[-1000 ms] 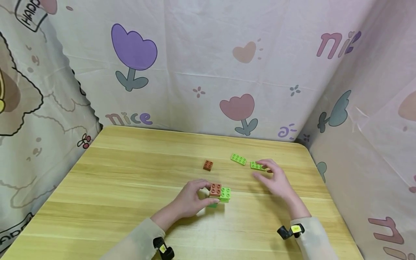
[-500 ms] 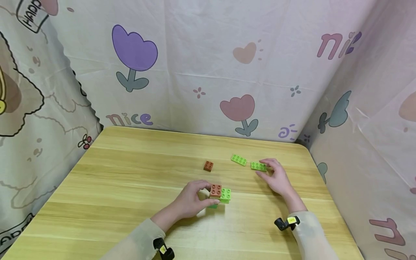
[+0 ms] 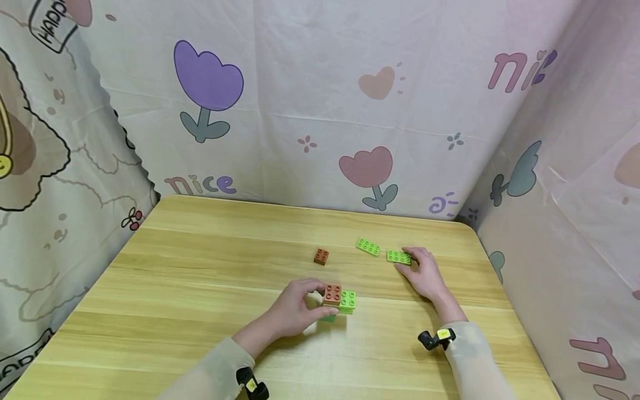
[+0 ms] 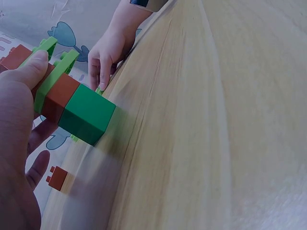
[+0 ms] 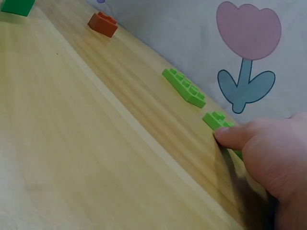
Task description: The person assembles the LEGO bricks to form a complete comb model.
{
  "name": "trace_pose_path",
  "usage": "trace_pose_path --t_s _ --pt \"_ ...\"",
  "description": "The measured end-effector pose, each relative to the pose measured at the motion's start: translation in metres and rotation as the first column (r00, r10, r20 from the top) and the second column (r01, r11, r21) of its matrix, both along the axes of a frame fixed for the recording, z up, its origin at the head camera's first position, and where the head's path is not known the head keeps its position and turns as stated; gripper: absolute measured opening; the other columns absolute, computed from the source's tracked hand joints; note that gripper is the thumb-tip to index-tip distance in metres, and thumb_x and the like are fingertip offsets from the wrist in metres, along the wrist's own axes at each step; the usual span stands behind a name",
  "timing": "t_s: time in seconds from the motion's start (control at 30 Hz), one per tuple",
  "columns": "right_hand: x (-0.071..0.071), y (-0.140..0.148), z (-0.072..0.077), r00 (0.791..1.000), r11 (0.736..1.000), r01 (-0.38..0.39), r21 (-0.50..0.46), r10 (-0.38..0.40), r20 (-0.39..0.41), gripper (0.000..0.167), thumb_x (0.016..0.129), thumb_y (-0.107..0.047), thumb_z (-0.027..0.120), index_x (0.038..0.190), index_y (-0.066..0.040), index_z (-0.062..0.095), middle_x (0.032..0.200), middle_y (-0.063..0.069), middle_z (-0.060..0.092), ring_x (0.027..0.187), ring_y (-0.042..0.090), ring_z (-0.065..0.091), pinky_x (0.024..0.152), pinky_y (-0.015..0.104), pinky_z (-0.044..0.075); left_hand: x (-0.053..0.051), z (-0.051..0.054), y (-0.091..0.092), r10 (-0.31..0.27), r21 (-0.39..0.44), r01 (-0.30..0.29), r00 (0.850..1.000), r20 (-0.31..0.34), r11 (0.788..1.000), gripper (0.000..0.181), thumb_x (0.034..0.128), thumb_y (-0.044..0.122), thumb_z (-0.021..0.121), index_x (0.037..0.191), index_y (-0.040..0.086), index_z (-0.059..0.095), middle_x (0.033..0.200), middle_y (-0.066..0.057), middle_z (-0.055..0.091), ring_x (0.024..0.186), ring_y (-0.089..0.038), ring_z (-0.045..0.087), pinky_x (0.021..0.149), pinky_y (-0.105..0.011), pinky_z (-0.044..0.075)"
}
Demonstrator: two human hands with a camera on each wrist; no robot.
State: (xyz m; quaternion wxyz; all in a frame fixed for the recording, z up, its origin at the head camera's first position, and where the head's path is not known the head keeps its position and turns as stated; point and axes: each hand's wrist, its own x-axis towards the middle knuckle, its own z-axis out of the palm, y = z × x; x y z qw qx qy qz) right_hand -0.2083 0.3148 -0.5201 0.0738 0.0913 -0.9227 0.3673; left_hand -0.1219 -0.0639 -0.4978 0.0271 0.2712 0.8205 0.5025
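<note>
My left hand (image 3: 295, 308) grips a stack of toy building bricks (image 3: 333, 295) between thumb and fingers. In the left wrist view the stack's dark green brick (image 4: 87, 114) is at the bottom, with brown bricks and light green flat bricks alternating above it. The light green pieces jut out to one side. At the right, my right hand (image 3: 425, 275) pinches a light green flat brick (image 3: 398, 257) that lies on the table. The right wrist view shows the thumb against its near edge; the other fingers are hidden there.
Another light green flat brick (image 3: 368, 247) lies just left of the pinched one. Farther left sits a loose brown brick (image 3: 321, 256). The wooden table (image 3: 200, 266) meets a printed cloth (image 3: 290, 83) at the back, and cloth also hangs along both sides.
My right hand has moved slightly and its thumb and fingers have come in around the end of the light green flat brick. The left hand with the stack has stayed in place.
</note>
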Motion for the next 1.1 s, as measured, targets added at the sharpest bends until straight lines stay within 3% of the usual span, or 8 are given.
trace_pose_path --t_s 0.33,0.8,0.97,1.1 --pt "0.002 -0.001 0.002 0.999 1.0 0.005 0.027 -0.006 0.032 0.041 0.102 -0.011 0.072 0.138 0.007 0.062 0.123 0.023 0.057 0.109 0.035 0.054 0.097 0.052 0.045 0.0 -0.001 0.0 -0.017 0.021 0.018 1.0 -0.012 1.0 0.039 0.0907 0.053 0.081 0.115 0.024 0.075 0.118 0.016 0.071 0.115 -0.012 0.066 0.105 -0.048 0.051" --pt "0.011 -0.006 0.011 0.999 1.0 -0.006 0.022 0.005 0.038 0.04 0.106 -0.007 0.064 0.144 0.005 0.057 0.121 0.02 0.048 0.098 0.029 0.048 0.085 0.043 0.042 0.0 -0.001 0.0 -0.028 0.01 0.028 0.999 -0.037 1.0 0.04 0.0913 0.054 0.08 0.121 0.027 0.074 0.123 0.015 0.071 0.119 -0.013 0.065 0.107 -0.046 0.051" --pt "0.019 -0.012 0.021 0.999 0.999 -0.038 0.004 0.037 0.04 0.039 0.107 -0.006 0.062 0.144 0.003 0.057 0.125 0.019 0.045 0.102 0.028 0.05 0.09 0.042 0.044 0.0 0.001 0.0 -0.055 0.032 0.056 0.997 -0.055 0.998 0.043 0.0922 0.05 0.08 0.13 0.031 0.072 0.125 0.019 0.07 0.119 -0.01 0.065 0.108 -0.044 0.05" --pt "0.024 -0.02 0.031 0.997 0.997 -0.076 -0.012 0.077 0.027 0.04 0.106 -0.006 0.063 0.145 0.002 0.056 0.13 0.018 0.049 0.111 0.031 0.054 0.098 0.048 0.046 0.0 0.001 0.001 -0.058 0.041 0.061 0.996 -0.07 0.997 0.043 0.0931 0.048 0.08 0.132 0.032 0.07 0.124 0.02 0.07 0.117 -0.009 0.066 0.106 -0.045 0.052"
